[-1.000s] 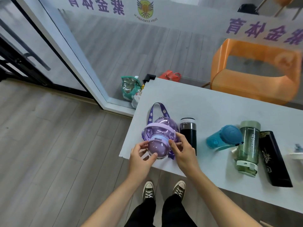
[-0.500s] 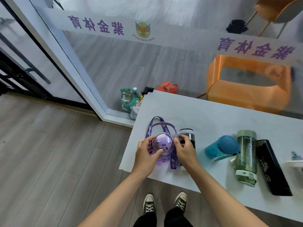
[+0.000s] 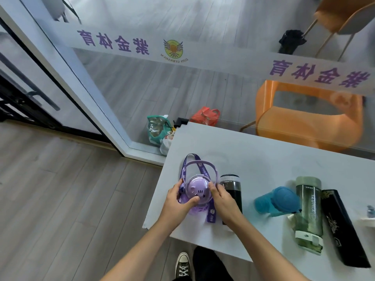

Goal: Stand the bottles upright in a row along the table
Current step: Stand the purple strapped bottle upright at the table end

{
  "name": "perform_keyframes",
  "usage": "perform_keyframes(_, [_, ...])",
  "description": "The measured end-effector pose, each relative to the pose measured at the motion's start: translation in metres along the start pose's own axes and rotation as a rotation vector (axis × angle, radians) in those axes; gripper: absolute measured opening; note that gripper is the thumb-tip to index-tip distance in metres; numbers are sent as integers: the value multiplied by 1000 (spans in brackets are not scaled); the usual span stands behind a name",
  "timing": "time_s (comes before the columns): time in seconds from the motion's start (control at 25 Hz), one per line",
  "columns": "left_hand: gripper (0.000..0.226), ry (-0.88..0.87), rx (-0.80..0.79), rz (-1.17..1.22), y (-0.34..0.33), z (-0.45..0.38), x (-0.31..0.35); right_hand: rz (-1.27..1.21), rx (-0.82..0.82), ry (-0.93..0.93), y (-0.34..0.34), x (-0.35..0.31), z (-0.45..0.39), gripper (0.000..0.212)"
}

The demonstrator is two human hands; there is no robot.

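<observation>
Left hand (image 3: 176, 201) and right hand (image 3: 223, 200) clasping upright purple bottle (image 3: 197, 191) near surface (image 3: 263, 159) corner; open room beyond; black bottle (image 3: 232, 191) just right.

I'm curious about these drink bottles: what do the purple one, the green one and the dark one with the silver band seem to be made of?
Purple bottle: likely glossy plastic, with a shiny domed lid and a woven-looking strap. Green bottle: apparently translucent plastic, or possibly glass, since light passes through its tinted body. Dark bottle: probably metal, judging by its reflective silver band, though its black body could be coated.
</observation>
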State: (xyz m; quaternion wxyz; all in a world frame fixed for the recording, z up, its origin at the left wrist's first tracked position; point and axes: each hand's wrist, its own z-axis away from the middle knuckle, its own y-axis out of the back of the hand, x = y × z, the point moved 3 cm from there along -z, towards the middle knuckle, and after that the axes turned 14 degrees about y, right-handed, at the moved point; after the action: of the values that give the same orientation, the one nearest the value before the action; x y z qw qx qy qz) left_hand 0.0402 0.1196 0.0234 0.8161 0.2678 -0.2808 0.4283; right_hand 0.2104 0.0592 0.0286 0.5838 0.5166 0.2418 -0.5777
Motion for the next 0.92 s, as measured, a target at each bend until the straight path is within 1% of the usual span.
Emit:
perform_keyframes(0.08, [92, 14, 0, 24, 0, -12, 14, -39, -12, 16, 2, -8, -17, 45])
perform_keyframes(0.2, [90, 23, 32, 44, 1, -32, 36, -115, -6, 51, 7, -24, -48, 64])
perform_keyframes(0.36, [104, 9, 68, 46, 5, -67, 67, -110, 18, 77, 13, -42, -93, 72])
perform_keyframes(0.48, [108, -12, 71, 39, 10, -96, 93, -128, 47, 59, 16, -46, -127, 78])
perform_keyframes(0.6, [104, -42, 29, 28, 15, -129, 121, -116, 77, 62, 20, -60, -163, 80])
perform_keyframes(0.72, [110, -41, 0, 12, 25, -156, 150, -92, 101, 60, 25, -73, -196, 84])
perform_keyframes(0.84, [111, -31, -24, -28, 33, -172, 167, -90, 100, 39, 24, -78, -214, 88])
perform_keyframes(0.92, [108, -26, -20, -60, 36, -177, 173, -95, 111, 37, 20, -78, -216, 94])
